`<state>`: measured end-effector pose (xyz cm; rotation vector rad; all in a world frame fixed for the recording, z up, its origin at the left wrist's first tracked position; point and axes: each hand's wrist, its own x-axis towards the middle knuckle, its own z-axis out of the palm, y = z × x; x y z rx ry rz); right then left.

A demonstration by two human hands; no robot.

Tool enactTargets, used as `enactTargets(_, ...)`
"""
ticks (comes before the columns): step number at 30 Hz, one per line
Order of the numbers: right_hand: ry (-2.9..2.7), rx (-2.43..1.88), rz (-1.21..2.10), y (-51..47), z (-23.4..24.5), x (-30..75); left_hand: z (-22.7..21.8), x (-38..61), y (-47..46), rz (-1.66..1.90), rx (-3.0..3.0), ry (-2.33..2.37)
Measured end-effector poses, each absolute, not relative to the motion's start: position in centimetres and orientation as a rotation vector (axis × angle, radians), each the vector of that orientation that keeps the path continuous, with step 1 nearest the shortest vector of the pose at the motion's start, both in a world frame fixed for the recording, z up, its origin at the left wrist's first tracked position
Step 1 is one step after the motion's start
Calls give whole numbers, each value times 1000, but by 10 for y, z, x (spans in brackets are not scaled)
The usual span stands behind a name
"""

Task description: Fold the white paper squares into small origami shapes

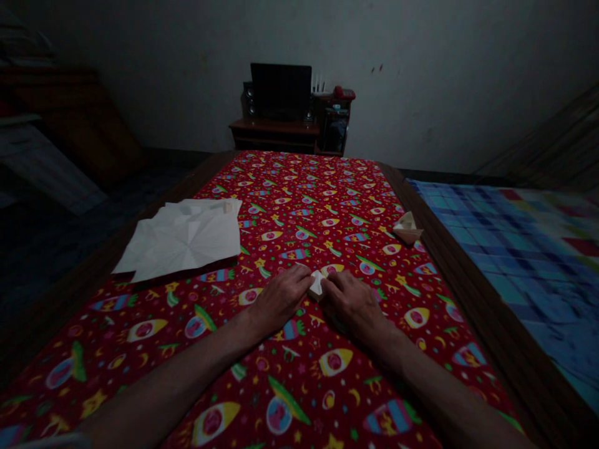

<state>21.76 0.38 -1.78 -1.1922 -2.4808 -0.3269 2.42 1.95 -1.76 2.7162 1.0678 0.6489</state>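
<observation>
A small folded white paper piece point(317, 285) lies on the red rocket-print cloth point(299, 206). My left hand point(281, 298) rests on the cloth at its left side, fingers curled and pressed against the paper. From the right, my right hand point(350, 299) pinches the same piece. Most of the paper is hidden under my fingers.
Several creased white paper sheets point(185, 240) lie on the cloth at the left. A finished folded paper shape point(407, 227) sits near the right edge. A blue checked mat point(515, 249) lies to the right. A dark monitor point(281, 90) stands on a low cabinet at the wall.
</observation>
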Motion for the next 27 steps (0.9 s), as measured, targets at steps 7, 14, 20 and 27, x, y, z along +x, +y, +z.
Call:
enactTargets(7,-2516,-1112,-325,2,-18,227,-11,16,14,514,2911,1060)
enactTargets(14,-2534,-1067,-332,-2,-19,231,-12,14,6,474,2980,994)
enactTargets(20,-2531,-1052,-260,-3,-19,232,-15,20,-6,408,2915,951)
enactTargets(27,-2543,-1175,-244,-1,-20,229,-17,20,-9,312,2915,1071)
